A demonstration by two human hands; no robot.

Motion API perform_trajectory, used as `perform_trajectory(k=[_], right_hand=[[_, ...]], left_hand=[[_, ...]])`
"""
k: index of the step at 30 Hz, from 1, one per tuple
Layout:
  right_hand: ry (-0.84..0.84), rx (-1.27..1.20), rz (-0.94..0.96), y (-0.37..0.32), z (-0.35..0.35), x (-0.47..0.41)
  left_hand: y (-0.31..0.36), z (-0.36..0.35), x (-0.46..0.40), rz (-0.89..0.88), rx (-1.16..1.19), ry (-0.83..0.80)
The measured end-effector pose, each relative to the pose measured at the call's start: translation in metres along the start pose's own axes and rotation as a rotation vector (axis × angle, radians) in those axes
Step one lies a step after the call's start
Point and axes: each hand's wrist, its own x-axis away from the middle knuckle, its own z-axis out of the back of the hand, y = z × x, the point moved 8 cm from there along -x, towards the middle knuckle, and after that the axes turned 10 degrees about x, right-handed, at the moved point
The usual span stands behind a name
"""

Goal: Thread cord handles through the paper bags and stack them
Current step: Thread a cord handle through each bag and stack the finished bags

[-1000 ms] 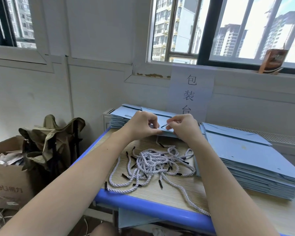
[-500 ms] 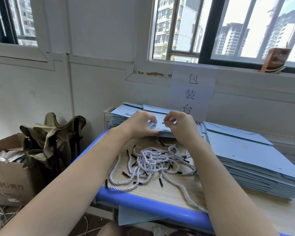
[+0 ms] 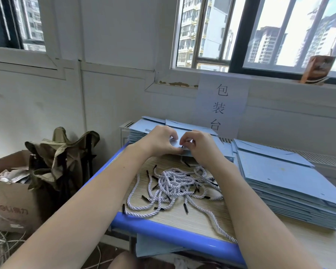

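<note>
Head view only. Hands together over the far part of the table (image 3: 182, 237), at the near edge of a flat blue paper bag (image 3: 177, 145). Left hand (image 3: 159, 141) curled, thumb and fingers gripping the bag's near edge from the left. Right hand (image 3: 197, 145) curled too, fingertips pinching a black cord tip (image 3: 182, 146) right at that same edge, just beside the left thumb; impossible to tell whether the tip sits in a hole. Held bag resting on top of a stack of blue bags (image 3: 138, 133) at the far left corner of the table, with a bit of white cord (image 3: 148, 130) showing on that stack beside the left hand. Loose pile of white twisted cords (image 3: 175, 185) with black tips spread over the wooden middle of the table, between the two forearms, one strand trailing toward the blue near edge. Second, taller stack of flat blue bags (image 3: 283, 183) along the right side of the table, well apart from the hands. Paper sign (image 3: 220, 105) with three black characters taped to the wall behind the far edge. Small brown carton (image 3: 316, 69) up on the window sill at the upper right. Left of the table, on the floor: a folded olive fabric stool (image 3: 66, 152) and an open cardboard box (image 3: 10, 200) with paper scraps inside. Another blue sheet (image 3: 153, 247) tucked under the table's near edge.
</note>
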Motion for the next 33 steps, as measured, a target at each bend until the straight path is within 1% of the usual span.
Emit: perform_trajectory(k=[3, 8, 10, 14, 17, 20, 23, 26, 28, 30, 31, 33], right_hand=[[-0.004, -0.027, -0.022, 0.002, 0.000, 0.000], [0.099, -0.093, -0.047, 0.003, 0.013, 0.004], [0.113, -0.084, -0.036, 0.002, 0.018, 0.004], [0.034, -0.054, -0.040, 0.003, 0.018, 0.004], [-0.040, -0.063, -0.023, 0.001, 0.014, 0.005], [-0.065, -0.093, 0.016, -0.001, 0.013, 0.006], [-0.017, -0.095, -0.011, 0.003, 0.014, 0.006], [0.098, -0.098, -0.055, 0.008, 0.020, 0.003], [0.148, -0.122, -0.079, 0.010, 0.022, 0.002], [0.175, -0.156, -0.103, 0.013, 0.022, 0.001], [0.188, -0.185, -0.121, 0.015, 0.023, 0.001], [0.218, -0.240, -0.153, 0.018, 0.024, 0.001]], left_hand=[[0.000, 0.001, 0.002, 0.005, 0.021, 0.005], [0.001, 0.009, 0.005, 0.002, 0.104, 0.017], [0.000, 0.012, 0.007, 0.013, 0.153, 0.020], [-0.002, 0.015, 0.007, 0.039, 0.261, 0.034], [-0.001, 0.016, 0.006, 0.038, 0.299, 0.079], [-0.001, 0.019, 0.006, 0.035, 0.345, 0.137], [0.002, 0.023, 0.006, 0.001, 0.341, 0.201], [0.009, 0.028, 0.006, -0.070, 0.305, 0.279], [0.016, 0.033, 0.008, -0.141, 0.227, 0.390], [0.025, 0.036, 0.012, -0.216, 0.094, 0.510], [0.029, 0.035, 0.012, -0.250, 0.055, 0.521], [0.034, 0.030, 0.011, -0.308, 0.060, 0.459]])
